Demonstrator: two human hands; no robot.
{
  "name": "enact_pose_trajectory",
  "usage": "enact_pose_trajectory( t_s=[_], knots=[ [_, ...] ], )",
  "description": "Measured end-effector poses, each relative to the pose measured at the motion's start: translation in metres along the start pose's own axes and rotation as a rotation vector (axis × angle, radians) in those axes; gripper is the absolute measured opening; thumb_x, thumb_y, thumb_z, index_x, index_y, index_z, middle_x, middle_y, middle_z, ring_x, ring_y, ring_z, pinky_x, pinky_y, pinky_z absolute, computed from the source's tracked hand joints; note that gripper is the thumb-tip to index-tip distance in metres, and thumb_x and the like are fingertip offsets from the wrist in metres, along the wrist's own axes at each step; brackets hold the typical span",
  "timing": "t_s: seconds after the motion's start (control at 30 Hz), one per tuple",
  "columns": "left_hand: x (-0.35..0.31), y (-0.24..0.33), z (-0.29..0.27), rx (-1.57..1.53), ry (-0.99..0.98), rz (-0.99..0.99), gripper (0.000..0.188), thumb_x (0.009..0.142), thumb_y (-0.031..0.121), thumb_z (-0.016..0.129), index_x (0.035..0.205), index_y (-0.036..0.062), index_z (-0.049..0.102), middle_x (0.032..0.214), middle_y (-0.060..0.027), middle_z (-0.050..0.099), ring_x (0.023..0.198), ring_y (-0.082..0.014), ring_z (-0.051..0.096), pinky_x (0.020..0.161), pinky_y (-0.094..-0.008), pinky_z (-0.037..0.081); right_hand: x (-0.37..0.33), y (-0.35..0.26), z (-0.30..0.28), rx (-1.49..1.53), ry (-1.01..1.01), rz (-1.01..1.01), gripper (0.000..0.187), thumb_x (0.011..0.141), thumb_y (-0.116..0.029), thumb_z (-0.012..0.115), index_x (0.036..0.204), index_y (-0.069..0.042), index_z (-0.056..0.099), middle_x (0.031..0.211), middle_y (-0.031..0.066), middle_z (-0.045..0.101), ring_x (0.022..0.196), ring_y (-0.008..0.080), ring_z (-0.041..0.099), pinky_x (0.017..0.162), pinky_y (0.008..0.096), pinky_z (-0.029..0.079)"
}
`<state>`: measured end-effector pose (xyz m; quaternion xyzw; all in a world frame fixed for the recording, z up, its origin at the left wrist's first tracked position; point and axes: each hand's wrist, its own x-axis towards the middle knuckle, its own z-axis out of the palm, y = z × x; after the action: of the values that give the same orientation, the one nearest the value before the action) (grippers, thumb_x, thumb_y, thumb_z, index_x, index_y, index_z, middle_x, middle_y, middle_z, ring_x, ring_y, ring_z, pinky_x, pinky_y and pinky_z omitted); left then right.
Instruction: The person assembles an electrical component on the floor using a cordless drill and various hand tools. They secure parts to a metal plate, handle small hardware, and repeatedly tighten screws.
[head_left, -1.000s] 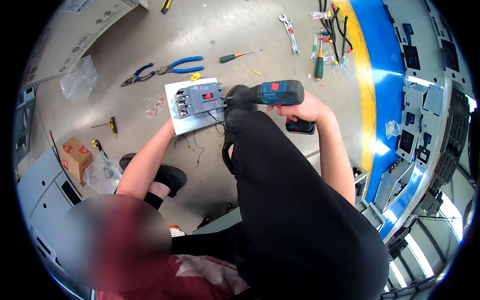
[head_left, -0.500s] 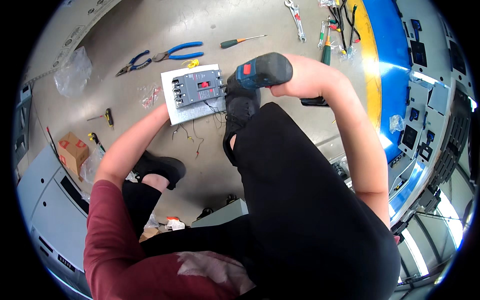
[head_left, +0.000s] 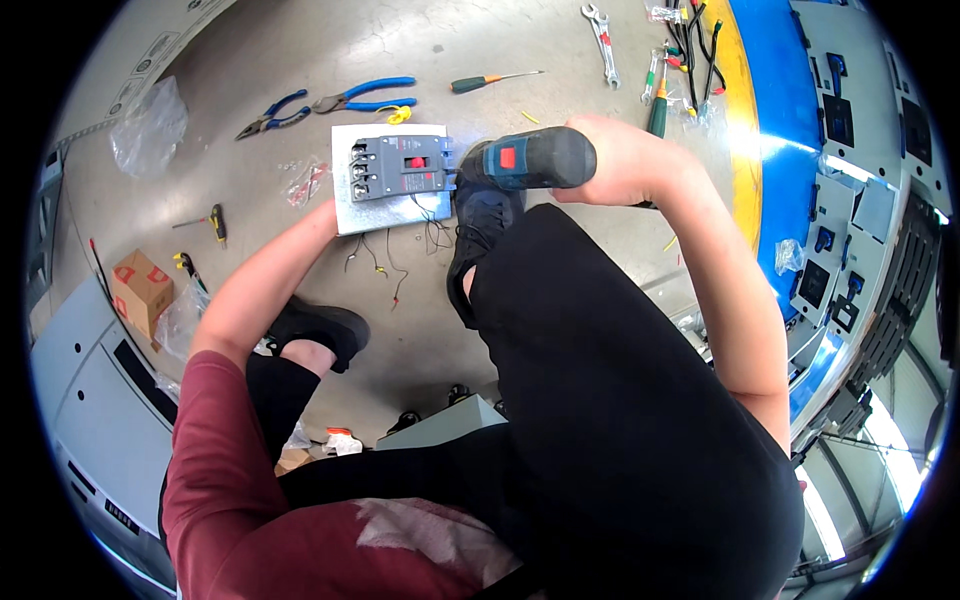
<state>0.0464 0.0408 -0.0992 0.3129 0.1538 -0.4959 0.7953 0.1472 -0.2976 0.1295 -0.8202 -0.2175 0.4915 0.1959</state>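
A grey circuit breaker (head_left: 402, 166) with a red toggle sits on a pale metal plate (head_left: 350, 213). Thin dark wires (head_left: 393, 262) hang from the plate's near edge. My left hand (head_left: 328, 219) reaches under the plate's left side, its fingers hidden. My right hand (head_left: 622, 165) is wrapped round the grip of a blue and black cordless drill (head_left: 530, 158). The drill's front end points left at the breaker's right side, above my black shoe (head_left: 487, 215). Where its bit touches is hard to make out.
Beyond the plate lie blue-handled pliers (head_left: 365, 97), long-nose pliers (head_left: 275, 118) and a screwdriver (head_left: 490, 82). Wrenches (head_left: 604, 45) and black cables (head_left: 690, 50) are at far right. A small carton (head_left: 142, 290) and plastic bags (head_left: 150, 132) are on the left.
The drill's rear end has dropped slightly toward me, and the drill now lies more level. The plate and breaker have turned a little. The whole view has shifted slightly.
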Motion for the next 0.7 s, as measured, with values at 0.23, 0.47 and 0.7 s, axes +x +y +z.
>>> enact_pose_trajectory(
  t_s=[0.23,0.47,0.7],
  knots=[
    [0.011,-0.006,-0.029,0.055,-0.187,0.001,0.060,0.115,0.029,0.043,0.169,0.0076,0.029,0.166,-0.0142,0.045,0.147,-0.0268,0.052,0.123,-0.0431,0.046,0.001,0.011,0.004,-0.037,0.103,-0.064,0.028,0.079,-0.022,0.083,0.095,-0.002,0.073,0.090,0.0223,0.074,0.089,0.0429,0.071,0.083,0.0466,0.058],
    [0.004,0.009,0.005,0.065,-0.156,-0.103,0.062,0.115,0.036,0.041,0.169,0.0067,0.028,0.167,-0.0134,0.043,0.147,-0.0267,0.051,0.124,-0.0426,0.043,-0.034,0.013,0.014,0.163,0.090,-0.030,0.034,0.074,-0.019,0.087,0.102,-0.005,0.075,0.090,0.0190,0.076,0.089,0.0364,0.075,0.080,0.0424,0.057],
    [0.003,0.027,0.006,0.000,-0.240,-0.150,0.058,0.115,0.036,0.042,0.162,0.0038,0.037,0.158,-0.0176,0.051,0.140,-0.0315,0.057,0.119,-0.0451,0.048,-0.085,0.078,0.051,0.521,0.362,0.171,0.028,0.075,-0.017,0.083,0.093,0.000,0.070,0.080,0.0126,0.071,0.075,0.0218,0.068,0.077,0.0386,0.057]
  ],
)
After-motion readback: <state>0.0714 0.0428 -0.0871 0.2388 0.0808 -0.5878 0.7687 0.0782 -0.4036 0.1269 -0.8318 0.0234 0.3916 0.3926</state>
